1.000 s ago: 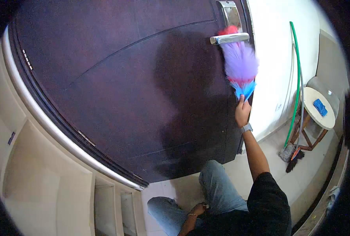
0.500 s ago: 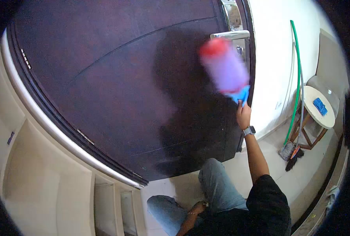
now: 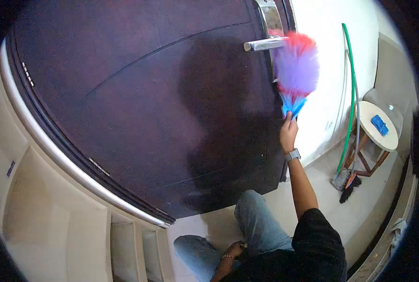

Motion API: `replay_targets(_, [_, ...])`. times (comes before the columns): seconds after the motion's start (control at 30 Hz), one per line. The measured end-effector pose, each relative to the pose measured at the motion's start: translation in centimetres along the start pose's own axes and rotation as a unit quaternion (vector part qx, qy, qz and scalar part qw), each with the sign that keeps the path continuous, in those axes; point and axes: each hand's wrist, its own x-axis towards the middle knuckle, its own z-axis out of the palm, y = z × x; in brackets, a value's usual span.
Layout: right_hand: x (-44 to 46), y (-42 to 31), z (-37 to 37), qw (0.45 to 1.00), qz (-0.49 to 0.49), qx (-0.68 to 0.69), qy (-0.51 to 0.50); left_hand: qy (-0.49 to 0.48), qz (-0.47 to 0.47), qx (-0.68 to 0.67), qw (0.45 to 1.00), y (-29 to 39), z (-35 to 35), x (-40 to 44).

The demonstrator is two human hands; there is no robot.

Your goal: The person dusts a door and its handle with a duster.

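My right hand (image 3: 289, 134) is closed around the blue base of a fluffy duster (image 3: 296, 68), purple in the middle with a red tip. The duster stands upright at the door's right edge, over the right end of the silver door handle (image 3: 265, 44) and part of its plate. Behind it is the dark brown door (image 3: 139, 103). My left hand (image 3: 236, 249) rests low between my knees, its fingers curled; a small pale bit shows at them, too small to name.
At the right, a round stool (image 3: 365, 113) bears a blue cloth (image 3: 379, 125). A green pole (image 3: 350, 94) and a mop head (image 3: 341, 178) lean beside it near a dark broom (image 3: 349, 190). Beige shelves (image 3: 124, 244) line the lower left.
The duster swung left, below the handle, then back right and up over the handle's right end. My right hand stays closed on it. My left hand has barely moved.
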Motion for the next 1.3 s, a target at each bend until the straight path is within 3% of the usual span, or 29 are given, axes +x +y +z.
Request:
replay_targets(0.07, [0.3, -0.2, 0.1, 0.999, 0.002, 0.012, 0.050, 0.004, -0.014, 0.007, 1.000, 0.1, 0.0, -0.1])
replay_targets(0.2, [0.4, -0.9, -1.1, 0.999, 0.012, -0.025, -0.035, 0.012, -0.047, 0.026, 0.998, 0.1, 0.2, -0.2])
replay_targets(0.27, [1.1, -0.5, -1.6, 0.995, 0.069, -0.063, -0.018, 0.009, -0.057, 0.029, 0.998, 1.5, -0.4, -0.9])
replay_targets(0.33, [2.0, 0.5, -1.9, 0.996, 0.090, -0.018, -0.011, 0.025, -0.023, 0.074, 0.997, 4.0, -1.8, -1.8])
replay_targets(0.4, [2.7, 2.6, -2.0, 0.987, 0.155, 0.048, -0.002, 0.045, -0.024, 0.072, 0.996, 3.5, -1.2, -1.7])
replay_targets(0.47, [2.3, 1.0, -2.4, 0.983, 0.159, 0.090, 0.008, 0.065, -0.023, 0.072, 0.995, 1.1, 0.1, -0.5])
replay_targets(0.53, [1.5, -0.4, -2.3, 0.985, 0.069, 0.147, 0.055, 0.012, -0.052, -0.022, 0.998, -3.0, 2.2, 1.5])
replay_targets(0.57, [1.3, 0.1, -2.0, 0.983, 0.043, 0.177, 0.030, 0.011, -0.052, -0.021, 0.998, -1.0, 2.3, -0.5])
replay_targets(0.6, [0.7, 0.9, -2.3, 0.984, 0.080, 0.153, -0.045, 0.044, -0.095, -0.064, 0.993, 3.8, -1.0, -1.9])
replay_targets(0.63, [0.2, 1.2, -2.2, 0.987, 0.011, 0.118, -0.111, 0.077, -0.137, -0.104, 0.982, 9.9, -5.6, -2.8])
replay_targets(0.67, [-0.5, 1.1, -2.0, 0.979, -0.056, 0.082, -0.176, 0.184, -0.006, -0.167, 0.969, 7.9, -5.5, -0.9])
replay_targets(0.7, [-1.6, 0.8, -1.9, 0.960, -0.145, -0.006, -0.240, 0.284, 0.124, -0.226, 0.924, 6.1, -5.3, 0.8])
replay_targets(0.73, [-2.9, 0.1, -1.6, 0.920, -0.233, -0.094, -0.301, 0.289, 0.109, -0.279, 0.910, 13.5, -9.5, -0.9])
replay_targets(0.8, [-6.6, -2.6, -1.5, 0.836, -0.301, -0.126, -0.442, 0.361, 0.230, -0.323, 0.844, 23.1, -16.0, -3.0])
replay_targets(0.83, [-8.9, -3.0, -1.5, 0.757, -0.323, -0.150, -0.548, 0.371, 0.283, -0.377, 0.800, 25.1, -18.0, -3.8])
replay_targets(0.9, [-13.8, -2.3, -1.2, 0.636, -0.441, -0.128, -0.620, 0.424, 0.247, -0.510, 0.707, 19.0, -18.5, -1.7])
replay_targets(0.93, [-15.5, -2.6, -1.8, 0.632, -0.377, -0.091, -0.672, 0.442, 0.253, -0.593, 0.624, 27.8, -20.8, -4.4])
replay_targets(0.97, [-16.7, -2.4, -2.1, 0.610, -0.398, -0.054, -0.683, 0.466, 0.235, -0.578, 0.627, 26.5, -20.6, -4.5])
replay_targets(1.07, [-13.9, -4.3, -2.3, 0.642, -0.437, -0.033, -0.629, 0.493, 0.176, -0.585, 0.619, 22.0, -19.6, -5.2])
replay_targets(1.13, [-8.3, -5.8, -1.4, 0.775, -0.416, -0.018, -0.475, 0.499, 0.128, -0.612, 0.601, 19.2, -17.7, -5.9])
replay_targets(1.2, [-1.4, -6.3, -0.6, 0.848, -0.370, -0.114, -0.363, 0.517, -0.040, -0.573, 0.634, 15.5, -14.8, -6.2])
replay_targets(1.23, [1.3, -6.2, -0.3, 0.902, -0.376, -0.089, -0.193, 0.517, -0.042, -0.573, 0.635, 12.7, -12.5, -6.0])
replay_targets(1.3, [5.9, -8.6, -0.8, 0.935, -0.342, -0.084, -0.042, 0.604, -0.073, -0.543, 0.579, 7.7, -8.1, -5.3])
